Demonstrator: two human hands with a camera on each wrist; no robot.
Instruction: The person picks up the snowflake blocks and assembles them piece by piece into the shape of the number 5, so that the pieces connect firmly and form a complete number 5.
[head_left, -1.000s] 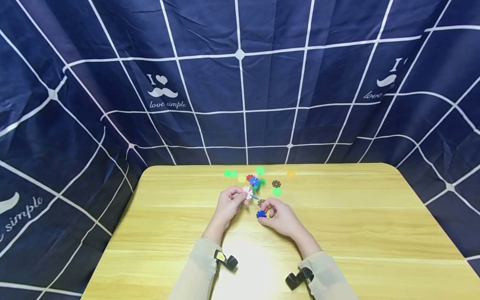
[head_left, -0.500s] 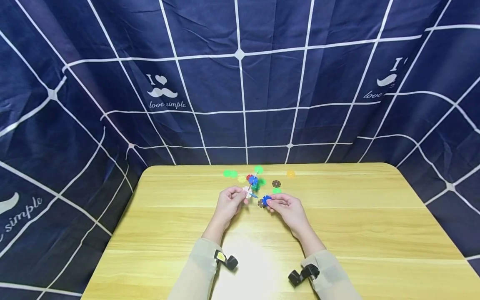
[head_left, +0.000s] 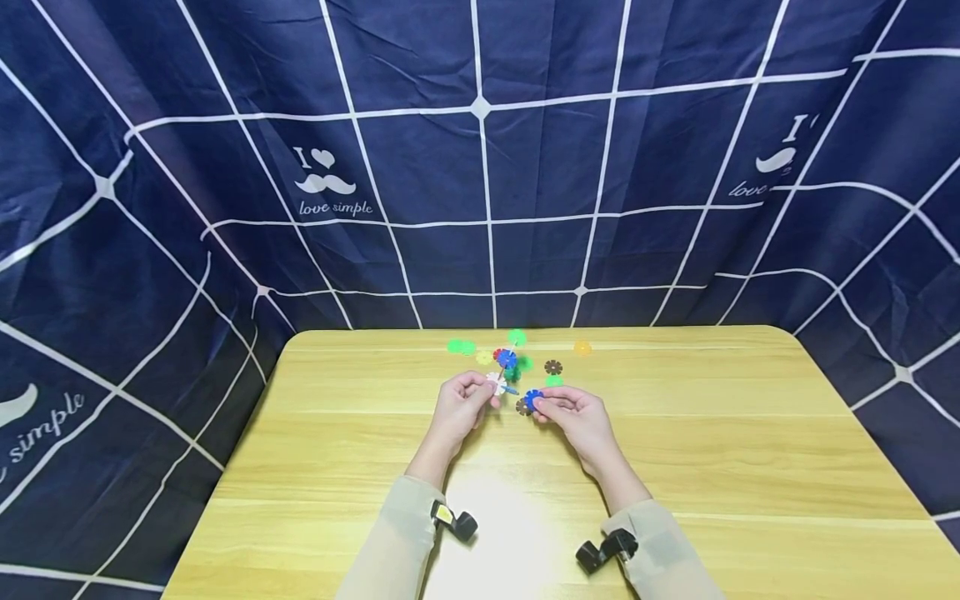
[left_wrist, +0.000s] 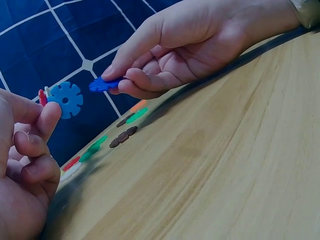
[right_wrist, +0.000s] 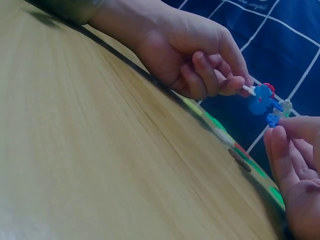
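Note:
My left hand [head_left: 457, 410] pinches a white notched plastic disc [head_left: 496, 382], part of a small chain of joined snowflake discs held above the table. A blue disc [head_left: 507, 359] and a green disc [head_left: 517, 337] appear farther up this chain. In the left wrist view, a light blue disc [left_wrist: 65, 100] and a red disc [left_wrist: 42, 97] stand beyond the left fingertips. My right hand [head_left: 583, 422] pinches a separate dark blue disc [head_left: 533, 398] between thumb and fingers. A gap separates that disc from the light blue one.
Loose discs lie on the wooden table [head_left: 337, 467] past the hands: brown [head_left: 553, 367], orange [head_left: 582, 347], yellow [head_left: 484, 357] and several green [head_left: 461, 346]. Another brown disc [head_left: 522, 407] sits just beside the right fingertips. A dark blue curtain [head_left: 420, 167] surrounds the table.
My right hand has moved forward with the dark blue disc, closer to the level of the chain, and its fingers have drawn together on it. My left hand has stayed nearly still.

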